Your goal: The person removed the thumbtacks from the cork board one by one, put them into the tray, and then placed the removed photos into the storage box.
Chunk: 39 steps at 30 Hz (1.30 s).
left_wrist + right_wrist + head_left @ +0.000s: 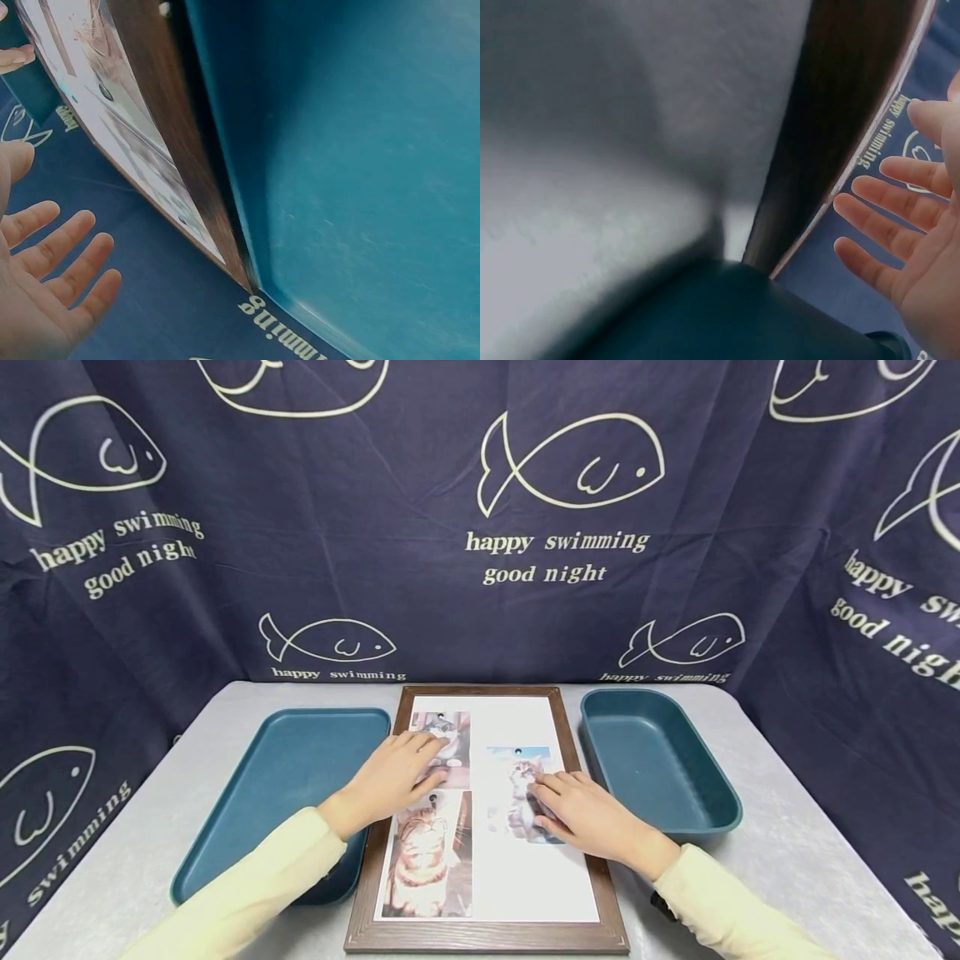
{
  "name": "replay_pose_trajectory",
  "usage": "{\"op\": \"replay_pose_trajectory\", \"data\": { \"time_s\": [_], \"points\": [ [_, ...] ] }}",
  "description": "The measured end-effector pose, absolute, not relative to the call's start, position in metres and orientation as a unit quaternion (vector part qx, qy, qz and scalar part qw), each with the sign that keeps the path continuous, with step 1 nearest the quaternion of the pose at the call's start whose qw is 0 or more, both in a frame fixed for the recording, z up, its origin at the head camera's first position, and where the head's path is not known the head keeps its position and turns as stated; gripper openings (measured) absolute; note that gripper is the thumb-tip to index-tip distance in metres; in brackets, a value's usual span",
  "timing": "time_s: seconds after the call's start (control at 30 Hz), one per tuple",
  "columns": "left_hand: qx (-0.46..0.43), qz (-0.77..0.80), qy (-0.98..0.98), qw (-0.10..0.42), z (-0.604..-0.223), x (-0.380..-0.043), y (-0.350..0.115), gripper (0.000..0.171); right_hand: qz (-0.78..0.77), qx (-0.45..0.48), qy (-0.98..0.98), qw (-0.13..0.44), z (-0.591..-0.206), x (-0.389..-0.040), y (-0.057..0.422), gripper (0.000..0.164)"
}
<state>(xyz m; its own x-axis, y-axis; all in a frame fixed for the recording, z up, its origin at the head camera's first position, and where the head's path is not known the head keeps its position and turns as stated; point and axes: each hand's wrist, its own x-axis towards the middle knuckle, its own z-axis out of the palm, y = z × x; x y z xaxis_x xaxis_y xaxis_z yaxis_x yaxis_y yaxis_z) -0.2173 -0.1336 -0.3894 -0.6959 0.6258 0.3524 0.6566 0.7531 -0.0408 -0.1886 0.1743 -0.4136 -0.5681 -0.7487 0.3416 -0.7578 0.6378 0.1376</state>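
A white board in a brown wooden frame [487, 935] carries three cat photos, each with a small dark round magnet or pin at its top. My left hand [397, 772] is over the upper left cat photo [459, 752], covering part of it. Its fingers [79, 259] are extended and spread in the left wrist view, gripping nothing. Below it lies the orange cat photo [423, 864]. At the right cat photo [519, 810], my right hand [588, 817] overlaps the right edge. In the right wrist view its fingers [885, 217] are loosely straight, with nothing held.
To the left of the frame sits a shallow blue tray [300, 777], partly under the left forearm. A deeper blue bin [645, 752] stands on the right. Both rest on the grey table [780, 860], backed by a navy fish-print curtain [420, 527].
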Motion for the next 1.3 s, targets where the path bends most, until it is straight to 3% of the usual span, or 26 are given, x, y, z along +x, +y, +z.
{"op": "replay_pose_trajectory", "data": {
  "time_s": [1.3],
  "points": [
    [-0.382, 0.008, -0.912, 0.149, -0.394, -0.249, -0.057, 0.035, 0.015, 0.427, -0.885, 0.182, -0.426, -0.188, 0.176, 0.035]
  ]
}}
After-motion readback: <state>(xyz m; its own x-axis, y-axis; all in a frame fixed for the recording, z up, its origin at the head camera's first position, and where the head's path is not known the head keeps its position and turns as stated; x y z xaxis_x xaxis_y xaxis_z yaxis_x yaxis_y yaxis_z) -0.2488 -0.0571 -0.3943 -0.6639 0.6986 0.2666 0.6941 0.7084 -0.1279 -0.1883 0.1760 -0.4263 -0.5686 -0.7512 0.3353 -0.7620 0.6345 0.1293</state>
